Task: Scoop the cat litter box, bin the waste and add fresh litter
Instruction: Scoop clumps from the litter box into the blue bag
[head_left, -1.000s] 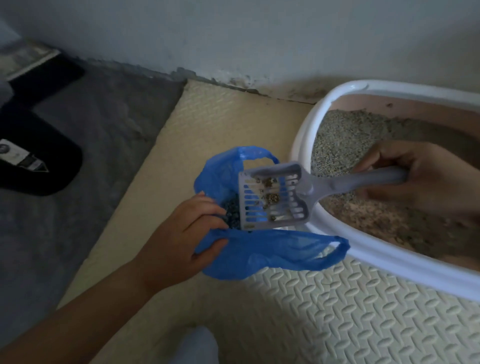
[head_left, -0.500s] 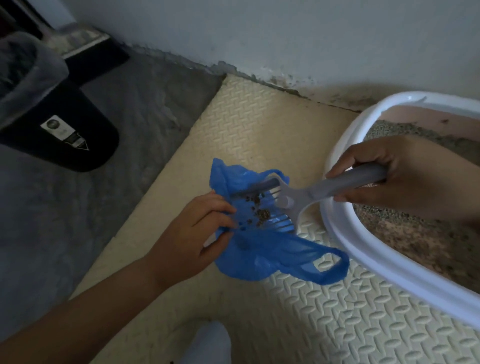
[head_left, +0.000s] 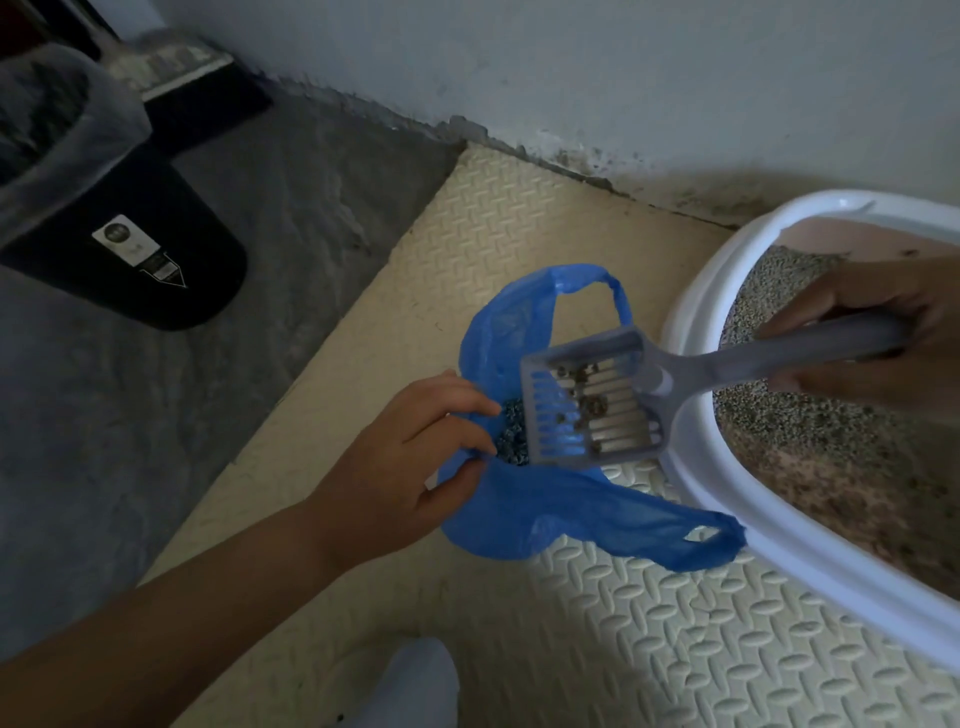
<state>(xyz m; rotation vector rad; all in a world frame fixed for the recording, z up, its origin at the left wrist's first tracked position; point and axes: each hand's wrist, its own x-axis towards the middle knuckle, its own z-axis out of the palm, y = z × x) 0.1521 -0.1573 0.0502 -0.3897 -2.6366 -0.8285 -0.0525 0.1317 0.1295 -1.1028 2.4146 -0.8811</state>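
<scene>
A blue plastic bag (head_left: 561, 504) lies on the cream floor mat, its mouth held wide by my left hand (head_left: 410, 457), which pinches the bag's left edge. Dark litter shows inside the bag beside my fingers. My right hand (head_left: 878, 343) grips the handle of a grey slotted scoop (head_left: 597, 400). The scoop's head hangs over the bag's mouth with a few brown clumps on its slats. The white-rimmed litter box (head_left: 727, 499) sits to the right, filled with grey and brownish litter.
A black waste bin (head_left: 130, 249) with a translucent liner stands on the grey floor at the upper left. The cream textured mat (head_left: 623, 623) runs under the bag and box. A wall lies behind. A pale sock or knee (head_left: 410, 686) shows at the bottom.
The scoop's head has tipped back up from inside the bag and now lies flatter above its mouth, clumps still on it. My view has shifted slightly; the bag has spread wider.
</scene>
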